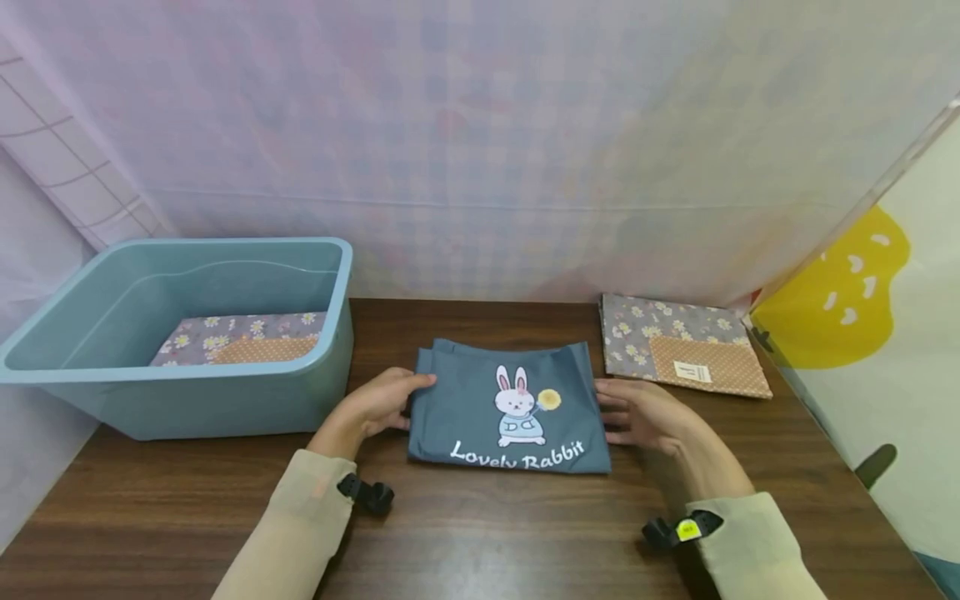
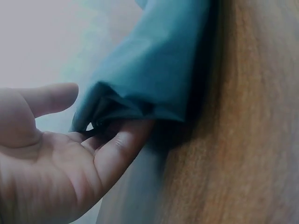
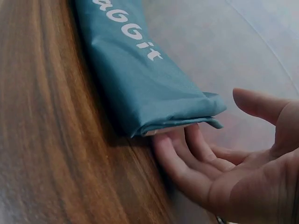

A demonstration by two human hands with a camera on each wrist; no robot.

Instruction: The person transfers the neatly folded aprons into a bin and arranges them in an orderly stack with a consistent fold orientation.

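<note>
A folded blue-grey cloth (image 1: pixel 510 408) printed with a rabbit and "Lovely Rabbit" lies flat at the middle of the brown wooden table (image 1: pixel 480 533). My left hand (image 1: pixel 382 402) is at the cloth's left edge. In the left wrist view its fingers (image 2: pixel 119 144) reach straight under the cloth (image 2: pixel 154 70), with the thumb lifted beside the fold. My right hand (image 1: pixel 645 414) is at the right edge. In the right wrist view its straight fingers (image 3: pixel 177 154) slide under the cloth (image 3: pixel 140 79) while the thumb stays raised and apart.
A light blue plastic bin (image 1: pixel 225 404) stands at the left with a folded floral cloth (image 1: pixel 240 337) inside. Another folded floral cloth (image 1: pixel 678 346) with an orange dotted patch lies at the back right. A pale curtain hangs behind the table.
</note>
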